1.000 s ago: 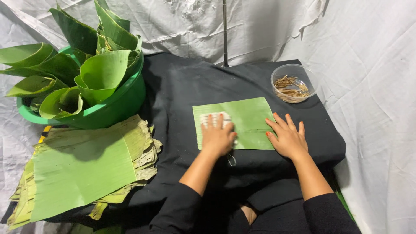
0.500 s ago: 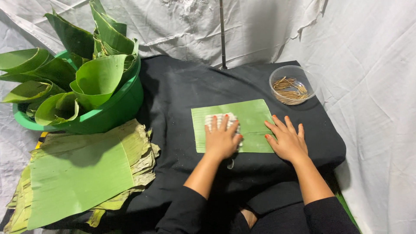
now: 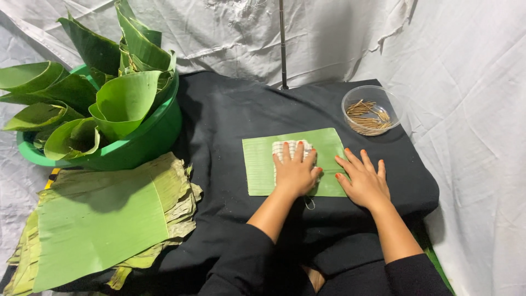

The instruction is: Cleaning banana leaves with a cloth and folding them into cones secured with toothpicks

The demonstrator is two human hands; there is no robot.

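Pressing a checked cloth (image 3: 290, 149) with the left hand (image 3: 296, 174), leaf sheet (image 3: 262, 167) edges clear

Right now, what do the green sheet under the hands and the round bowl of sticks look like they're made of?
The green sheet looks like cut banana leaf: matte, with fine parallel ribs. The round bowl seems to be clear plastic, see-through with a glossy rim. The sticks look like thin pale wood or bamboo; too small to tell.
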